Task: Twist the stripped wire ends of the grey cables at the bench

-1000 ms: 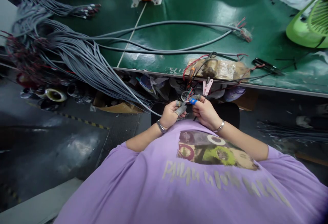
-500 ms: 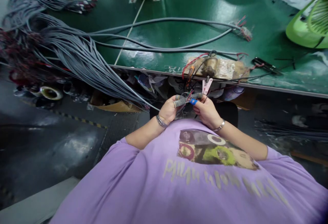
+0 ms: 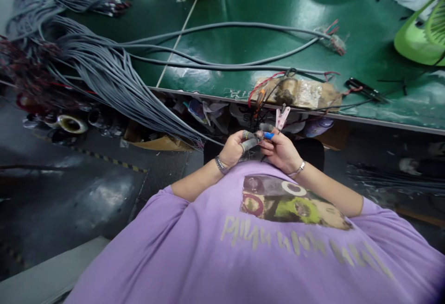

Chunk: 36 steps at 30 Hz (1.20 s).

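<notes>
My left hand [image 3: 235,148] and my right hand [image 3: 282,151] are held close together in front of my chest, just below the edge of the green table [image 3: 264,3]. Grey finger cots cover several fingertips, and one on the right hand is blue. Both hands pinch the end of a thin grey cable [image 3: 205,140] with small coloured wires between the fingertips. The cable runs off to the left toward a big bundle of grey cables [image 3: 100,72]. A pink clip [image 3: 281,117] hangs just above my right hand.
Long grey cables [image 3: 225,44] lie across the green table. A taped brown block with red and black wires [image 3: 295,91] sits at the table edge, a black tool [image 3: 365,90] to its right. A green plastic basket [image 3: 422,35] stands far right. Tape rolls [image 3: 71,124] lie lower left.
My hands have closed tighter together over the wire ends, and the small loop of wires above them is no longer seen. The view shifted slightly.
</notes>
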Motion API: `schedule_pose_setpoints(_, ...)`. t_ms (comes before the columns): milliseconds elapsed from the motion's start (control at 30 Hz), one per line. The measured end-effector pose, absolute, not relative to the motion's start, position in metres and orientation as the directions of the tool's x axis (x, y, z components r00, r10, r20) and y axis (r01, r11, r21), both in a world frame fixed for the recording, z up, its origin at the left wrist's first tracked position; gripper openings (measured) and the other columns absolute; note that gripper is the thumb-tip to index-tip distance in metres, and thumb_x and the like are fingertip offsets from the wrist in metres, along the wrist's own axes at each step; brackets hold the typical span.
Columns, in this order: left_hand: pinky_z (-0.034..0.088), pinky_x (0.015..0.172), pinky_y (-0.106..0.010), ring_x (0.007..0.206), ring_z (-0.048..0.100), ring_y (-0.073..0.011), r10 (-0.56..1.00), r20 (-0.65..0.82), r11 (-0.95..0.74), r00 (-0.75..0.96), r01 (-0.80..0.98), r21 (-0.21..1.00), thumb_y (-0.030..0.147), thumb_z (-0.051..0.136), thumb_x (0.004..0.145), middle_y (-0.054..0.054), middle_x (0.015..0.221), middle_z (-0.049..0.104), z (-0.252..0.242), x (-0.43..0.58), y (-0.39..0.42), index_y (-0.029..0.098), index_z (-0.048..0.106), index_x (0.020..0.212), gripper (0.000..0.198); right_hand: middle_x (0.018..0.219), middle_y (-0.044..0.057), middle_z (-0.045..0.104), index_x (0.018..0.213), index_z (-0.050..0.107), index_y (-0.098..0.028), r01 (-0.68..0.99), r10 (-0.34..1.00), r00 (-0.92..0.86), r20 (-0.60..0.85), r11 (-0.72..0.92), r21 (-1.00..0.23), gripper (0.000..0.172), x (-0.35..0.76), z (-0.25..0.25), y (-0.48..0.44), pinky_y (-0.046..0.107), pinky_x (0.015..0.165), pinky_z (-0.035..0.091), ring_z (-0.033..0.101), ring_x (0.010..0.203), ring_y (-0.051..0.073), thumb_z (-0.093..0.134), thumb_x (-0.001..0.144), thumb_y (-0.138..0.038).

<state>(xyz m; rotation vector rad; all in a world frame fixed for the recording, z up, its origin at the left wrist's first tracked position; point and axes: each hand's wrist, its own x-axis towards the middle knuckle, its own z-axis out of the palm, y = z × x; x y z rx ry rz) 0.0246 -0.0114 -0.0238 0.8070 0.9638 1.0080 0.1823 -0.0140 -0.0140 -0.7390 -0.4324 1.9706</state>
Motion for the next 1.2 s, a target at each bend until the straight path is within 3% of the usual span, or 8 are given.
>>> schedule_pose_setpoints(133, 0.042, 0.062, -0.019, 0.062, 0.053, -0.0059, 0.951, -0.238, 0.268, 0.196, -0.146, 0.952, 0.024, 0.094, 0.054, 0.004, 0.065, 0.063, -0.021, 0.026, -0.008, 0.013, 0.064, 0.069, 0.035, 0.07, -0.004, 0.059, 0.081, 0.053, -0.019, -0.659, 0.867, -0.372, -0.332, -0.499, -0.564, 0.026, 0.184, -0.016, -0.015, 0.013, 0.038, 0.012, 0.023, 0.045, 0.001, 0.074, 0.065, -0.017)
schedule_pose_setpoints(300, 0.021, 0.042, -0.017, 0.045, 0.039, -0.0033, 0.883, -0.461, 0.387, -0.089, -0.418, 0.822, 0.018, 0.081, 0.066, 0.007, 0.052, 0.049, -0.025, 0.021, 0.005, 0.016, 0.054, 0.066, 0.027, 0.06, -0.008, 0.042, 0.072, 0.038, -0.02, -0.725, 0.87, -0.339, -0.358, -0.484, -0.49, 0.042, 0.194, -0.018, -0.012, 0.014, 0.038, 0.014, 0.02, 0.044, 0.002, 0.079, 0.066, -0.026)
schedule_pose_setpoints(400, 0.023, 0.041, -0.015, 0.046, 0.045, -0.0039, 0.829, -0.54, 0.382, -0.145, -0.559, 0.736, 0.016, 0.078, 0.066, 0.007, 0.054, 0.051, -0.025, 0.014, 0.009, 0.017, 0.052, 0.069, 0.026, 0.058, -0.009, 0.037, 0.072, 0.036, -0.021, -0.675, 0.891, -0.243, -0.382, -0.439, -0.593, 0.046, 0.195, -0.022, -0.011, 0.015, 0.037, 0.012, 0.018, 0.044, 0.002, 0.08, 0.067, -0.031)
schedule_pose_setpoints(633, 0.026, 0.042, -0.014, 0.046, 0.044, -0.0029, 0.931, -0.363, 0.291, -0.045, -0.508, 0.811, 0.023, 0.085, 0.062, 0.007, 0.056, 0.054, -0.023, 0.025, -0.008, 0.016, 0.057, 0.072, 0.031, 0.054, -0.012, 0.032, 0.086, 0.053, -0.02, -0.355, 0.877, -0.264, -0.401, -0.475, -0.805, 0.052, 0.171, -0.025, -0.012, 0.019, 0.039, 0.012, 0.021, 0.044, 0.003, 0.09, 0.056, -0.042)
schedule_pose_setpoints(833, 0.03, 0.043, -0.017, 0.045, 0.042, -0.0031, 0.958, -0.283, 0.286, 0.054, -0.287, 0.914, 0.038, 0.09, 0.059, 0.006, 0.057, 0.056, -0.027, 0.022, -0.009, 0.016, 0.059, 0.075, 0.041, 0.059, -0.005, 0.05, 0.078, 0.058, -0.018, -0.276, 0.948, -0.183, -0.261, -0.304, -0.912, 0.048, 0.172, -0.027, -0.009, 0.023, 0.05, 0.036, 0.043, 0.056, 0.008, 0.09, 0.056, -0.046)
schedule_pose_setpoints(1000, 0.041, 0.053, -0.019, 0.056, 0.053, -0.0065, 0.945, -0.246, 0.276, 0.218, -0.124, 0.953, 0.03, 0.092, 0.054, 0.003, 0.063, 0.062, -0.021, 0.008, -0.002, 0.014, 0.06, 0.07, 0.038, 0.068, 0.0, 0.064, 0.07, 0.061, -0.018, -0.184, 0.958, -0.233, -0.165, -0.21, -0.96, 0.041, 0.18, -0.03, -0.011, 0.03, 0.072, 0.051, 0.058, 0.071, 0.015, 0.089, 0.056, -0.044)
schedule_pose_setpoints(1100, 0.037, 0.05, -0.018, 0.053, 0.05, -0.0052, 0.977, -0.205, 0.213, 0.064, -0.179, 0.96, 0.024, 0.087, 0.058, 0.005, 0.061, 0.059, -0.018, 0.012, -0.001, 0.016, 0.059, 0.07, 0.032, 0.066, 0.0, 0.063, 0.069, 0.063, -0.018, -0.161, 0.972, -0.199, -0.126, -0.159, -0.974, 0.036, 0.179, -0.03, -0.012, 0.031, 0.072, 0.052, 0.058, 0.068, 0.015, 0.086, 0.062, -0.044)
schedule_pose_setpoints(1200, 0.031, 0.044, -0.018, 0.048, 0.046, -0.0053, 0.937, -0.329, 0.265, -0.117, -0.376, 0.888, 0.024, 0.081, 0.064, 0.007, 0.057, 0.054, -0.017, 0.02, 0.0, 0.018, 0.055, 0.073, 0.028, 0.066, 0.0, 0.062, 0.07, 0.064, -0.019, -0.148, 0.986, -0.16, -0.054, -0.078, -0.986, 0.031, 0.177, -0.028, -0.014, 0.03, 0.07, 0.051, 0.057, 0.067, 0.014, 0.084, 0.066, -0.042)
